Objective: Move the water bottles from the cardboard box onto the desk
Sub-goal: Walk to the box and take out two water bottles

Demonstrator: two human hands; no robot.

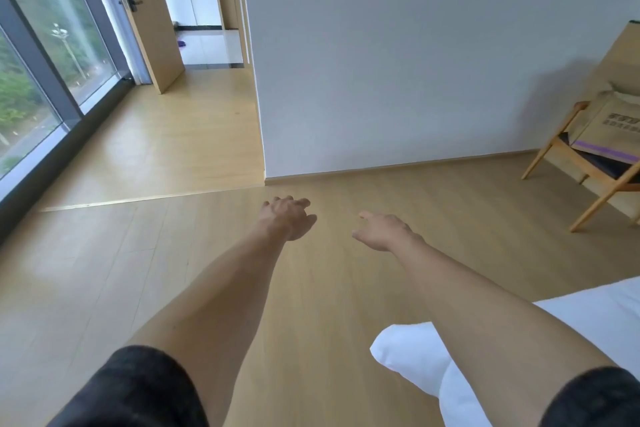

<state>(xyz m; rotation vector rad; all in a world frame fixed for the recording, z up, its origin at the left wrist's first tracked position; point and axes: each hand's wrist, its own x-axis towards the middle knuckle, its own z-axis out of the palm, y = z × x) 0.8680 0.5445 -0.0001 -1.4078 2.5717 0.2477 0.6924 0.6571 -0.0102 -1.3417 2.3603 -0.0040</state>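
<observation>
Room: wood floor point(329, 288), grey wall point(415, 62).
Grip: I have my left hand point(289, 218) and right hand point(384, 230) stretched forward, fingers loose, nothing held.
Box: cardboard box point(609, 125) sits on chair point(588, 177), far right; right hand nearer.
Bottles, table: not visible.

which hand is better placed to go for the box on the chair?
Right, probably. The cardboard box sits on the chair at far right; the right hand is nearer it than the left hand. Both are empty.
</observation>
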